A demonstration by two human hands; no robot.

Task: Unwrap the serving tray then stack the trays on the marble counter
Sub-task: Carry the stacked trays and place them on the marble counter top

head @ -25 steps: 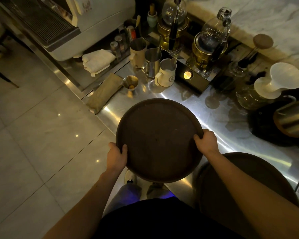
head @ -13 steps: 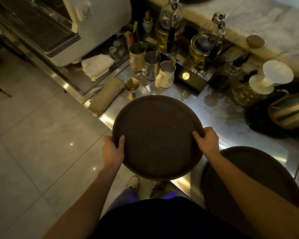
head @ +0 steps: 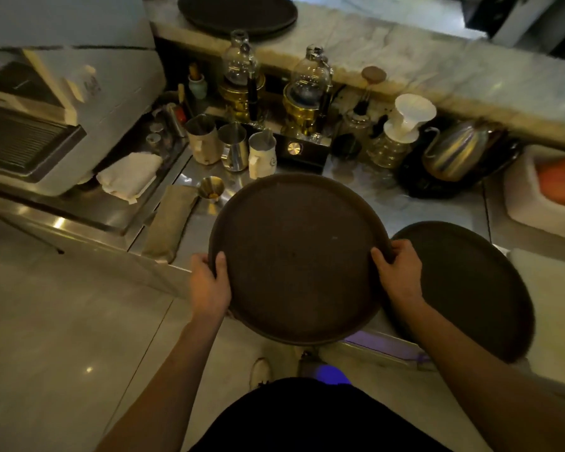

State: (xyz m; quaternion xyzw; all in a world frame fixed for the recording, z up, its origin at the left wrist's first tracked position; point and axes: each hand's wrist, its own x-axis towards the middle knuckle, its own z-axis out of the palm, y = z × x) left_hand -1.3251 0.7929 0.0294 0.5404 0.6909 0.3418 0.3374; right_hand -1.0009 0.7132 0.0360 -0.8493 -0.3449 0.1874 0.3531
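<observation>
I hold a round dark brown serving tray (head: 294, 256) level above the front edge of the steel worktop. My left hand (head: 208, 285) grips its left rim and my right hand (head: 399, 270) grips its right rim. A second dark round tray (head: 470, 285) lies on the worktop to the right, partly under my right forearm. On the marble counter (head: 405, 47) at the back, more dark trays (head: 238, 13) sit stacked at the top of the view.
Between me and the marble counter stand siphon brewers (head: 242, 83), metal and white pitchers (head: 232, 151), a white dripper on a glass server (head: 402, 132) and a steel kettle (head: 457, 151). An espresso machine (head: 46, 109) is left; a folded cloth (head: 170, 220) lies near the worktop edge.
The tray in my hands has risen and moved slightly forward. The view has tilted up, bringing the marble counter and its stacked trays into sight.
</observation>
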